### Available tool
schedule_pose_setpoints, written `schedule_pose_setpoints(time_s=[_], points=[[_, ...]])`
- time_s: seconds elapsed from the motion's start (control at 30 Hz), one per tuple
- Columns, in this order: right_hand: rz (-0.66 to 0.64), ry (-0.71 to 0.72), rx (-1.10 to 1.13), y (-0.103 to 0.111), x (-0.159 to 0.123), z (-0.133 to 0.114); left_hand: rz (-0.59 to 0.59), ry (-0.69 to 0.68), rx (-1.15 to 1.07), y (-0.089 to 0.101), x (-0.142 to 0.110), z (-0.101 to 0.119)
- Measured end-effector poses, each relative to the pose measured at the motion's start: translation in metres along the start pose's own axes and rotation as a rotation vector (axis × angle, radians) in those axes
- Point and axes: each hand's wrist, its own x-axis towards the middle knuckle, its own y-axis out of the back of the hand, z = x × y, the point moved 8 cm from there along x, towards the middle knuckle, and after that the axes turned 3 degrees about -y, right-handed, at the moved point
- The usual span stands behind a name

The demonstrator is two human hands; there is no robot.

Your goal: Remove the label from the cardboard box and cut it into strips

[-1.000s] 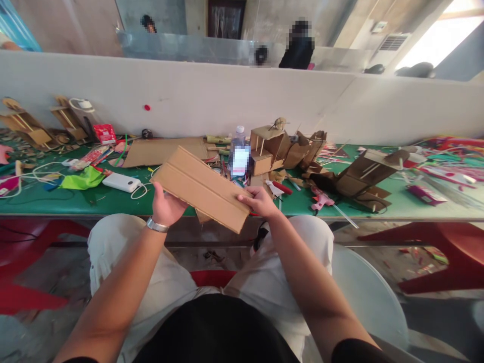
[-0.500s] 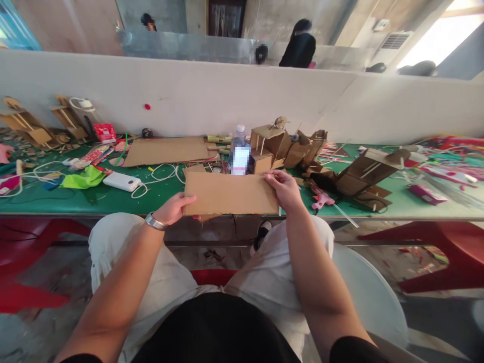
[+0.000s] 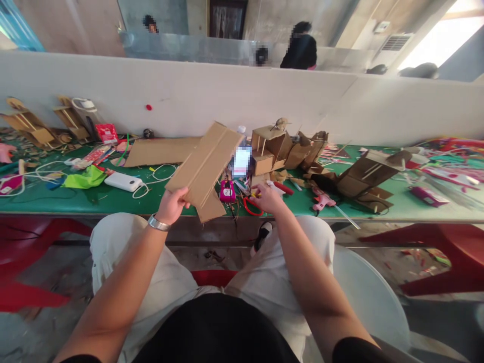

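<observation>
My left hand (image 3: 172, 205) is closed on the lower left end of a brown cardboard piece (image 3: 207, 164), which is tilted up to the right over the table. Below it another cardboard piece (image 3: 214, 209) sticks out. My right hand (image 3: 267, 197) is low over the cluttered middle of the table, fingers curled around a small yellow thing (image 3: 256, 194) mostly hidden by them. Touching or just beside these fingers is a red curved handle (image 3: 252, 205). A pink box-like gadget with a face (image 3: 227, 191) sits between my hands.
On the green table (image 3: 162, 199) are a lit phone (image 3: 242, 161), a bottle (image 3: 242, 132) behind it, and cardboard models (image 3: 264, 151). A pink glue gun (image 3: 322, 199) lies at right, a white power bank (image 3: 123, 181) at left. Other people (image 3: 300, 48) are beyond the partition (image 3: 212, 96).
My right hand has let go of the cardboard and moved down-left to the tools. The cardboard has swung from level to slanted in my left hand, uncovering the pink gadget and red handle.
</observation>
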Motion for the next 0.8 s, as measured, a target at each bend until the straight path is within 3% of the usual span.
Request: schedule_pose_setpoints(time_s=[0.13, 0.33, 0.53, 0.8], points=[[-0.136, -0.005, -0.191, -0.026, -0.006, -0.004, -0.005, 0.041, -0.048, -0.012, -0.006, -0.003], [-0.15, -0.047, -0.348, -0.037, -0.008, -0.007, 0.029, 0.042, -0.088, -0.022, -0.012, -0.001], [-0.128, -0.151, -0.385, -0.032, -0.007, -0.005, 0.051, 0.057, -0.142, -0.023, -0.012, -0.004], [-0.089, -0.233, -0.275, -0.011, -0.001, 0.014, -0.008, 0.177, -0.251, -0.029, -0.013, -0.008]])
